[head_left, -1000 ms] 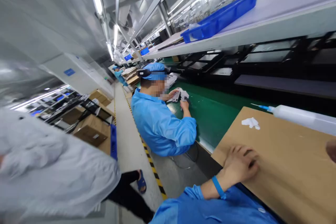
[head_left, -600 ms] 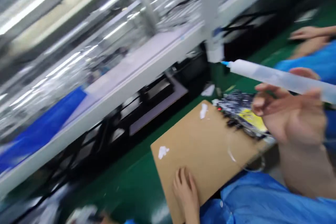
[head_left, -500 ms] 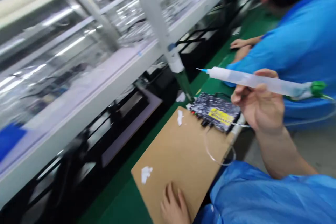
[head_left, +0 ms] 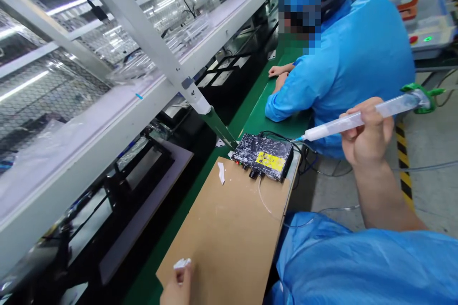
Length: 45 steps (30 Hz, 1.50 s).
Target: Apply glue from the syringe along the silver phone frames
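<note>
My right hand [head_left: 368, 131] is shut around a large translucent dispensing syringe [head_left: 358, 119], which has a blue tip and a green fitting at its rear end. The blue tip points down toward a black, white-speckled electronic box [head_left: 263, 155] with a yellow label. The box sits at the far end of a cardboard sheet [head_left: 222, 228]. At the sheet's near edge, my left hand [head_left: 178, 287] pinches a small white scrap [head_left: 182, 263]. A white smear [head_left: 221, 172] marks the cardboard near the box, and a thin clear tube [head_left: 268, 206] lies across it.
A co-worker in a blue gown [head_left: 343, 62] sits at the right with both hands on the green bench mat [head_left: 261, 119]. A white shelf [head_left: 118, 114] and its post run along the left. Yellow-and-black floor tape [head_left: 403, 162] and a control box [head_left: 427, 38] are at right.
The view has swung from the aisle to the bench. My right hand now holds the syringe higher and tilted. My left hand has picked the white scrap off the cardboard.
</note>
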### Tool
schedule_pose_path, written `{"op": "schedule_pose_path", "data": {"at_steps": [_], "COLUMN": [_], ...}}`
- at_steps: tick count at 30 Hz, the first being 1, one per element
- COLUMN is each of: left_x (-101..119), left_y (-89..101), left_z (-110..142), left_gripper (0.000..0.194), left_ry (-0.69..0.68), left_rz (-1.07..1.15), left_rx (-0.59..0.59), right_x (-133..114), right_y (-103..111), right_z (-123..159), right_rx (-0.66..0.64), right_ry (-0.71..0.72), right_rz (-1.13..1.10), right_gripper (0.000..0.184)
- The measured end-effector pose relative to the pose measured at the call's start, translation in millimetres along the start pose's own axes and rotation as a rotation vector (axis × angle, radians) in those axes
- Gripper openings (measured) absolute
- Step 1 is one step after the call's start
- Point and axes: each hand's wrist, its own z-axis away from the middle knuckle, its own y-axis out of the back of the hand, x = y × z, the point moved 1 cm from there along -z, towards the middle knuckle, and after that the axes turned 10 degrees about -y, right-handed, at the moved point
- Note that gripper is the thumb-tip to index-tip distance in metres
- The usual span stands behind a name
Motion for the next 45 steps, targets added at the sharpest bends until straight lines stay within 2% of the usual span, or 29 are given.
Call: {"op": "schedule_pose_path", "data": {"at_steps": [1,3,5,7,9,11,13,15,19,22,26,29,33,36,40,45], "left_x": [-0.4,-15.0,-45.3,-83.0,-117.1,-139.7,-150.6,-153.1,-147.0,-142.3,-144.3,-148.3,-144.0,-134.3,-123.1,-122.6], "left_y": [-2.3,-14.3,-32.6,-53.1,-72.4,-87.9,-98.6,-104.0,-102.4,-98.7,-96.9,-92.8,-84.7,-84.4,-93.3,-106.1], "left_z": [-4.7,-14.0,-25.8,-39.6,-51.8,-58.9,-59.4,-54.6,-41.0,-35.1,-34.3,-36.3,-39.0,-39.0,-33.3,-22.0], "left_gripper": [0.056,0.052,0.041,0.025,0.027,0.032,0.030,0.029,0.035,0.033,0.038,0.045,0.042,0.039,0.036,0.034], "left_ry": [0.014,0.070,0.182,0.389,0.603,0.709,0.735,0.697,0.504,0.469,0.425,0.411,0.377,0.336,0.264,0.139], "left_rz": [0.001,0.033,0.077,0.116,0.146,0.167,0.166,0.182,0.248,0.219,0.199,0.206,0.264,0.320,0.431,0.556], "left_rx": [0.021,0.048,0.054,0.025,-0.013,-0.025,-0.030,-0.050,-0.132,-0.197,-0.249,-0.334,-0.446,-0.426,-0.394,-0.310], "right_x": [-0.2,1.0,4.2,8.7,14.2,20.8,28.9,38.5,60.6,75.8,93.3,108.6,143.0,183.2,240.3,284.8], "right_y": [-0.7,-1.9,-2.4,-2.3,-2.4,-3.8,-7.8,-14.0,-26.8,-33.2,-41.3,-49.8,-70.7,-96.6,-127.7,-139.0], "right_z": [1.1,2.7,3.3,2.7,1.1,-0.7,-2.1,-2.2,1.7,8.0,18.9,29.8,55.9,83.8,110.7,120.3], "right_rx": [-0.007,-0.007,-0.015,-0.054,-0.101,-0.137,-0.196,-0.285,-0.459,-0.563,-0.632,-0.669,-0.711,-0.758,-0.769,-0.710], "right_ry": [-0.010,-0.035,-0.050,-0.051,-0.046,-0.061,-0.086,-0.104,-0.180,-0.239,-0.304,-0.368,-0.401,-0.381,-0.292,-0.267], "right_rz": [0.007,0.025,0.059,0.092,0.108,0.120,0.138,0.149,0.155,0.180,0.204,0.215,0.283,0.363,0.499,0.476], "right_gripper": [0.059,0.056,0.053,0.049,0.046,0.046,0.046,0.045,0.047,0.045,0.047,0.050,0.051,0.049,0.043,0.049]}}
